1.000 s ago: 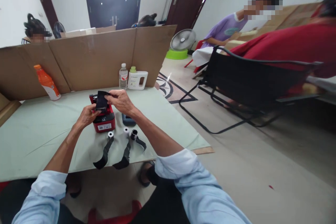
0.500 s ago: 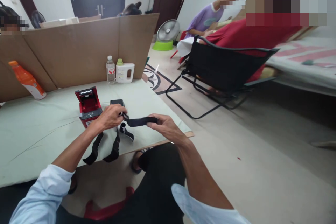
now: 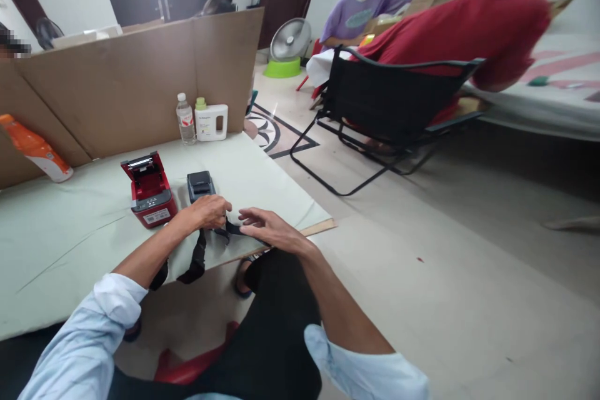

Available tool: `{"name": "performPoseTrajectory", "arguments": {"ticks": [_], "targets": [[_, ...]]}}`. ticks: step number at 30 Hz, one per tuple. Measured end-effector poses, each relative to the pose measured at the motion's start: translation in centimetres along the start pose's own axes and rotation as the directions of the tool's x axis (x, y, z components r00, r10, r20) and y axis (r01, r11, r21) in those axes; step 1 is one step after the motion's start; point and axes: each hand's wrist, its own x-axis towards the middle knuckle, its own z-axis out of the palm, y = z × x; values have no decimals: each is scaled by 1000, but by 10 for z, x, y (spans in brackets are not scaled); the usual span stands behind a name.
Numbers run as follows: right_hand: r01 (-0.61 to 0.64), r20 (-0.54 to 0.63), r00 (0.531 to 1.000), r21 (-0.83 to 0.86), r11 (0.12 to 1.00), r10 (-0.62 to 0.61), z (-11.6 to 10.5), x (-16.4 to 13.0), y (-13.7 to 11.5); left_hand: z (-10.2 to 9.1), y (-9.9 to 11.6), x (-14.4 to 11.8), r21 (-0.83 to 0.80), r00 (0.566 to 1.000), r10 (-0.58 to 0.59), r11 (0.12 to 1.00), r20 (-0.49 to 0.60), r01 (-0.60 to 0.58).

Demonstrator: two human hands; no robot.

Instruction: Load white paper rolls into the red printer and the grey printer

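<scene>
My left hand (image 3: pixel 212 211) is closed in a pinch above the near part of the table; what its fingers hold, if anything, I cannot make out. Just below them, a black strap (image 3: pixel 238 229) lies towards the table edge. Over that strap my right hand (image 3: pixel 269 226) hovers with its fingers spread. Another black strap (image 3: pixel 194 262) hangs over the front edge, with one more partly hidden by my left forearm. Beyond my left hand are a dark grey handheld device (image 3: pixel 200 184) and a red and black small printer (image 3: pixel 152 194) with its lid raised.
A cardboard screen (image 3: pixel 140 81) stands along the table's back. Before it are an orange bottle (image 3: pixel 37 150), a clear water bottle (image 3: pixel 185 120) and a white jug (image 3: pixel 210 122). To the right, a person in red sits in a black folding chair (image 3: pixel 389 100), near a fan (image 3: pixel 290 40).
Both hands have lowered the black strap to the table. My right hand has let go and spread its fingers. The view has shifted slightly, showing the grey device more fully.
</scene>
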Motion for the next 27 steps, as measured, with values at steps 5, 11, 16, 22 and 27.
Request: {"name": "performPoseTrajectory", "arguments": {"ticks": [5,11,16,22,27], "targets": [[16,37,999,-49,999,-15,11,24,10,-8,-27,-25,-160,994,12,987,-107,-29],[139,83,988,-153,978,-127,21,43,5,6,-31,-35,-140,988,-107,986,-115,90],[171,56,985,-224,959,-163,25,45,-2,18,-32,-36,-140,979,-139,983,-150,118],[171,76,985,-226,959,-158,29,42,-4,14,-45,-47,-250,988,-85,967,-130,50],[192,48,981,-239,952,-186,46,43,-6,13,-42,-55,-282,987,-75,959,-139,33]]}}
